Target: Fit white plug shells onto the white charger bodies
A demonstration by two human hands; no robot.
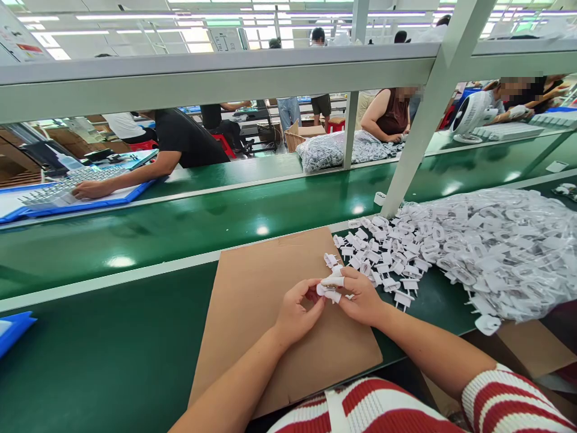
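My left hand and my right hand meet above a flat cardboard sheet. Between their fingertips is a small white plastic plug piece, mostly covered by the fingers. White covers wrap the thumb and a finger of my right hand; the left fingers are bare and curled in a pinch. Just beyond the hands, another white plug piece lies at the sheet's edge. A loose heap of white two-pin plug pieces spreads to the right of the sheet.
A clear plastic bag full of white pieces lies at right. A slanted metal post rises behind the heap. Beyond runs a green conveyor belt, with co-workers seated across it. A blue tray corner shows at left.
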